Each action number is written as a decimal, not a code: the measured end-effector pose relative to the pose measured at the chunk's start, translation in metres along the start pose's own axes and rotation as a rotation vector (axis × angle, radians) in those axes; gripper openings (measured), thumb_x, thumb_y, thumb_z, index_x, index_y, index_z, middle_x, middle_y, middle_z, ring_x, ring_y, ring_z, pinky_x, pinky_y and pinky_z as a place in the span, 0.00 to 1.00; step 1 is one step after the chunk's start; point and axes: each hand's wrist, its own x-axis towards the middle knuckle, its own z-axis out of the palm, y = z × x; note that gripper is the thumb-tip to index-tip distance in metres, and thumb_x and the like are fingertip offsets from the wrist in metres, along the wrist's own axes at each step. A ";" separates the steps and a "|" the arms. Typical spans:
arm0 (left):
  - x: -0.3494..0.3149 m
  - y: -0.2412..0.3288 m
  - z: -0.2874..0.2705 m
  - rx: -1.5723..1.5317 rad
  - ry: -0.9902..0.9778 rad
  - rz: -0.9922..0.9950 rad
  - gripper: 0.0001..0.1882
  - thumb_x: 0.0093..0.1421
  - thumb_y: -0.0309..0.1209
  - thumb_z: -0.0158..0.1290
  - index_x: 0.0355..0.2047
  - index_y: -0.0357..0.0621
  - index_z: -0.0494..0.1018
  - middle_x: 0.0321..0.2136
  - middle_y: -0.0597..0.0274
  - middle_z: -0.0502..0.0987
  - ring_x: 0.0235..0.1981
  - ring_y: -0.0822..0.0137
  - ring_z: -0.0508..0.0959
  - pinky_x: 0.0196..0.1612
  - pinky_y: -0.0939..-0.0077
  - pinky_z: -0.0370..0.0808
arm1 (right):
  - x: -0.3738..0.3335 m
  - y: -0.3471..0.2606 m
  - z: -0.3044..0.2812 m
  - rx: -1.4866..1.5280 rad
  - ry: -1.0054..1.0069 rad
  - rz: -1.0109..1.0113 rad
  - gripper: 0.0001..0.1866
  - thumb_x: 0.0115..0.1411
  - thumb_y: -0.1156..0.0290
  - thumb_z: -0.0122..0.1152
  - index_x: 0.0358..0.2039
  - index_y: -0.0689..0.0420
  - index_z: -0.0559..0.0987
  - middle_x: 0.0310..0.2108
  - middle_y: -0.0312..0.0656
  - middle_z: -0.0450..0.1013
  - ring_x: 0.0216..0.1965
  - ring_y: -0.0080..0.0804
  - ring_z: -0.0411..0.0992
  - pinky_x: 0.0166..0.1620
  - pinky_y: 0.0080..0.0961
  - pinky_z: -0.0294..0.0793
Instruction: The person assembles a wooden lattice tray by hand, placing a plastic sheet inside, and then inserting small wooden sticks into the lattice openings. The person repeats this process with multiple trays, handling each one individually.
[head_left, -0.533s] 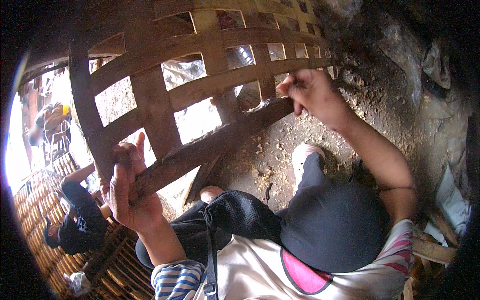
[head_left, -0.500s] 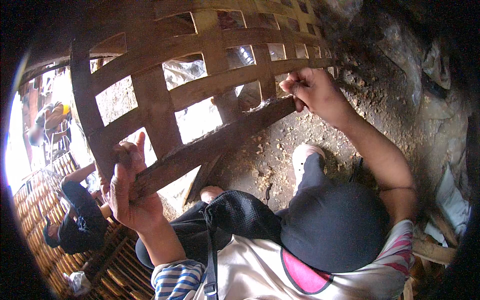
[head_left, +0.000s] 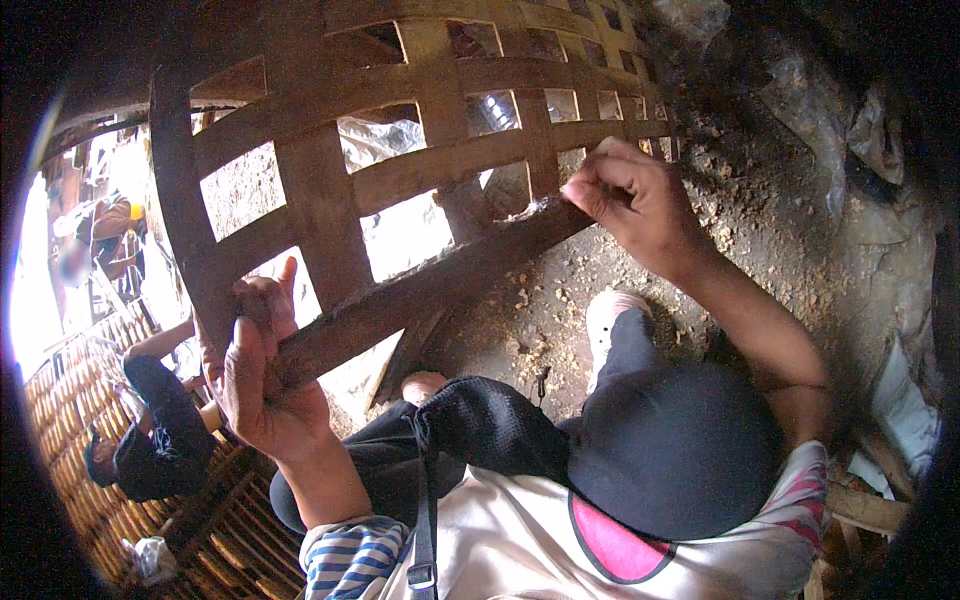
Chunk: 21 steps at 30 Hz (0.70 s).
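Observation:
A brown wooden lattice (head_left: 440, 170) of crossing slats stands tilted in front of me, its thick near rail (head_left: 430, 275) running from lower left to upper right. My left hand (head_left: 265, 385) grips the lattice at its near left corner, with the thumb on the near side and fingers curled round the wood. My right hand (head_left: 635, 205) is at the rail's right end, thumb and fingertips pinched together by the wood. Whatever is between those fingertips is hidden or too small to make out. Pale bits lie along the top of the rail near that hand.
Pale crumbs and shavings cover the dirt floor (head_left: 540, 330). Plastic sheeting (head_left: 810, 110) lies at the right. On the left, a person in dark clothes (head_left: 165, 430) is by a slatted bamboo platform (head_left: 90, 390); another person (head_left: 105, 230) is farther back.
My right hand has turned slightly and its fingertips have shifted along the rail's end. The lattice sits a little farther right in view. My left hand keeps its grip.

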 end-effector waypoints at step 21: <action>-0.001 0.004 0.007 -0.013 0.056 -0.018 0.21 0.58 0.25 0.47 0.51 0.28 0.60 0.31 0.53 0.71 0.32 0.66 0.74 0.58 0.46 0.64 | 0.039 -0.030 0.000 0.182 -0.219 0.001 0.06 0.57 0.71 0.61 0.31 0.60 0.80 0.24 0.38 0.73 0.28 0.21 0.71 0.33 0.21 0.70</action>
